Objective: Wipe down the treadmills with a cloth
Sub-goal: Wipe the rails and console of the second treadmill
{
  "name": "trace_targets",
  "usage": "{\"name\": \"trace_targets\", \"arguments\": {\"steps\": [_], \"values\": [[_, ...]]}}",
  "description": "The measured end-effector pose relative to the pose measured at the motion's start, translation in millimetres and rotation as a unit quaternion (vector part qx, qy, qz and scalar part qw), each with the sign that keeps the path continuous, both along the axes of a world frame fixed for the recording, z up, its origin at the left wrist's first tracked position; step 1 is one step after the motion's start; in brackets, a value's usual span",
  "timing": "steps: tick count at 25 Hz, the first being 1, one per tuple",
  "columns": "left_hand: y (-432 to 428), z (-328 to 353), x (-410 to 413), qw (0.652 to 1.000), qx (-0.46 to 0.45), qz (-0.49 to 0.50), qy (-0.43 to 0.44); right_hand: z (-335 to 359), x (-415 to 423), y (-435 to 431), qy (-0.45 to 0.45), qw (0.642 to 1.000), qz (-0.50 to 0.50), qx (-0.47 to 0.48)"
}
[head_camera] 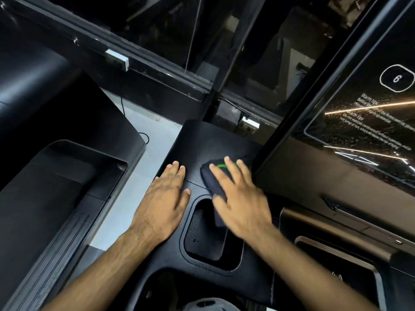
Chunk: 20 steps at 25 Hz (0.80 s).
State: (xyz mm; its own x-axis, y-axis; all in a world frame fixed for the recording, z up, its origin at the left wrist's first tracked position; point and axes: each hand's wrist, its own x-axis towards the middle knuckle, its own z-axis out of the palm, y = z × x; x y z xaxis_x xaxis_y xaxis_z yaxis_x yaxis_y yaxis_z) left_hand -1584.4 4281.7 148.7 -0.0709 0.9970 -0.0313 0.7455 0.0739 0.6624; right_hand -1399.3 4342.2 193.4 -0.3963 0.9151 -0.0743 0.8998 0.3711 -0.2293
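The treadmill console (202, 142) looks like matt black plastic with a fine grainy texture, and its recessed cup holder (203, 234) shows a slightly rougher, speckled bottom. The cloth (213, 178) under the right hand (242, 205) is dark, soft-looking fabric with a bright green line on it. The display screen (363, 122) is glossy black, mirror-smooth, flecked with dust and streaked with light reflections, while the pale floor (143, 158) between the machines looks smooth and dull.
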Motion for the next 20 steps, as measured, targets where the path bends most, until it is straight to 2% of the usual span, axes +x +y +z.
{"name": "trace_targets", "arguments": {"steps": [1, 2, 3, 4, 5, 6, 7, 10, 13, 15, 18, 20], "values": [[1.0, -1.3, -0.2, 1.0, 0.004, -0.003, 0.0, -4.1, -3.5, 26.1, 0.031, 0.998, -0.047, -0.004], [1.1, -1.6, -0.6, 1.0, 0.003, -0.003, 0.0, -7.9, -10.9, 47.6, 0.063, 0.99, -0.119, 0.031], [1.3, -1.8, -0.5, 1.0, 0.0, -0.002, -0.002, -6.1, -24.0, 59.7, 0.051, 0.984, -0.163, 0.047], [2.5, -1.3, -0.3, 1.0, -0.001, 0.0, -0.006, -6.1, -39.8, 64.9, 0.0, 0.988, -0.145, 0.051], [4.9, -0.9, 0.2, 1.0, 0.001, 0.004, -0.01, -8.8, -53.9, 62.1, -0.054, 0.995, -0.061, 0.052], [7.3, 0.0, 0.9, 1.0, 0.006, 0.006, -0.015, -11.1, -63.6, 62.7, -0.075, 0.995, 0.021, 0.066], [9.7, 0.6, 1.3, 1.0, 0.01, 0.008, -0.02, -6.7, -69.3, 69.8, -0.068, 0.994, 0.049, 0.063], [13.1, -0.1, -0.3, 1.0, 0.009, 0.007, -0.029, -4.3, -74.9, 100.5, -0.061, 0.992, -0.098, 0.051], [13.0, 0.1, -1.2, 1.0, 0.007, -0.005, -0.025, 8.2, -72.5, 96.5, -0.076, 0.985, -0.147, 0.044], [9.9, 2.8, 0.0, 1.0, 0.008, -0.02, -0.018, 35.5, -68.1, 80.0, -0.075, 0.971, -0.226, -0.013], [-0.7, 7.6, 6.0, 0.999, 0.003, -0.048, 0.003, 43.5, -56.3, 20.4, -0.11, 0.97, -0.213, -0.048], [-8.8, 9.2, 6.2, 0.998, 0.007, -0.059, 0.013, 28.8, -26.8, -4.3, -0.072, 0.975, -0.207, -0.032]]}}
